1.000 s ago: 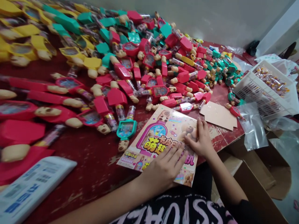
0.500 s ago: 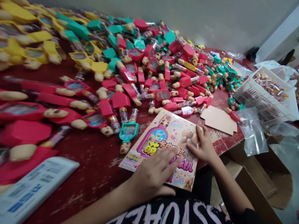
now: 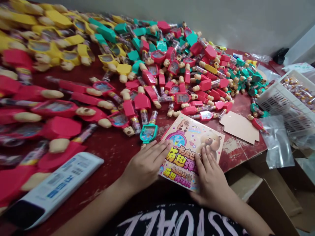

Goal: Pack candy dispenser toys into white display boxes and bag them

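A printed cardboard box (image 3: 182,157) with a cartoon bear and Chinese lettering lies at the table's front edge. My left hand (image 3: 145,167) rests on its left edge, fingers stretched and close together, thumb out of sight. Over the right part of the top lies my right hand (image 3: 213,177), its fingers extended across the printing and its thumb low by the front edge. Just beyond the box is a green toy (image 3: 149,131) with a clear tube, partly covered by my left fingers. Behind it lies a pink toy (image 3: 206,115) with a window.
Pink, green and yellow toys (image 3: 142,101) are heaped across the red table (image 3: 110,154). At left lies a white and blue packet (image 3: 61,186). To the right are a flat cardboard piece (image 3: 240,126), a clear bag (image 3: 279,144), a white basket (image 3: 278,98) of wrapped items and cardboard boxes (image 3: 268,203) below.
My left hand has moved from the box's middle to its left edge. My right hand has come from the right edge onto the top. A lettered front panel now shows, and the view has shifted left.
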A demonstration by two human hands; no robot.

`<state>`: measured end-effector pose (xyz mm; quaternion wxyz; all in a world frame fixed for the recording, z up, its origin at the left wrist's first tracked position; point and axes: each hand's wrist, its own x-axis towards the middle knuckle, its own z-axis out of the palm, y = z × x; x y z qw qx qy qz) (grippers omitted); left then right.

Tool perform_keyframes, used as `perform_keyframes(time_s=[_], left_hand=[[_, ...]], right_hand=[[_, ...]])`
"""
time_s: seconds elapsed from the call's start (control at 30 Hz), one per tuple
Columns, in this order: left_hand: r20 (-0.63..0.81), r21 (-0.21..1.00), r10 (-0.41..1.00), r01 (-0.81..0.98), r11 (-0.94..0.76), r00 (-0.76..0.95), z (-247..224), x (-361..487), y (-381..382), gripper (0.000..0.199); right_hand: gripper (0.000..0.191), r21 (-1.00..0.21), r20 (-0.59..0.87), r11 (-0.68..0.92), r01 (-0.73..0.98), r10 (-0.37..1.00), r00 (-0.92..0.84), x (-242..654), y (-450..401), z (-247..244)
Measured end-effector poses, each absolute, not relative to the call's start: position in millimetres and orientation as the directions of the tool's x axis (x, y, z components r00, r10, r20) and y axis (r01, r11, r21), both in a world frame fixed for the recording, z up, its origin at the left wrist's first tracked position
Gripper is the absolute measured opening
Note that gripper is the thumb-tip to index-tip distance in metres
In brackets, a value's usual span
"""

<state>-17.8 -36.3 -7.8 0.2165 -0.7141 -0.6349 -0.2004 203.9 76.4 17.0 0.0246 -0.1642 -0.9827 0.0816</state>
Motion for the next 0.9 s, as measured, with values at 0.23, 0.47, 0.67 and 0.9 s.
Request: perform_keyframes(time_s=[0.23,0.47,0.67,0.9], left_hand=[[0.512,0.069,0.858,0.995,-0.079,0.032,-5.2,-8.9,-38.4,0.056],[0.184,0.131,0.959,0.962,-0.239,0.214,6.1,31.2,-11.4,0.106],[0.410,0.073,0.889,0.964,-0.254,0.204,-1.3,40.4,-5.5,0.059],[0.573,0.079,0.799,0.958,-0.276,0.183,5.1,45.4,-13.1,0.045]], right_hand=[[0.097,-0.096,0.093,0.954,0.284,0.292,-0.952,205.0,78.0,27.2],[0.054,-0.314,0.094,0.753,0.578,0.631,-0.770,164.2,174.4,56.4],[0.062,-0.143,-0.129,0.639,0.756,0.745,-0.655,130.5,183.9,42.8],[0.054,-0.080,-0.093,0.597,0.798,0.793,-0.602,137.2,154.6,61.2]])
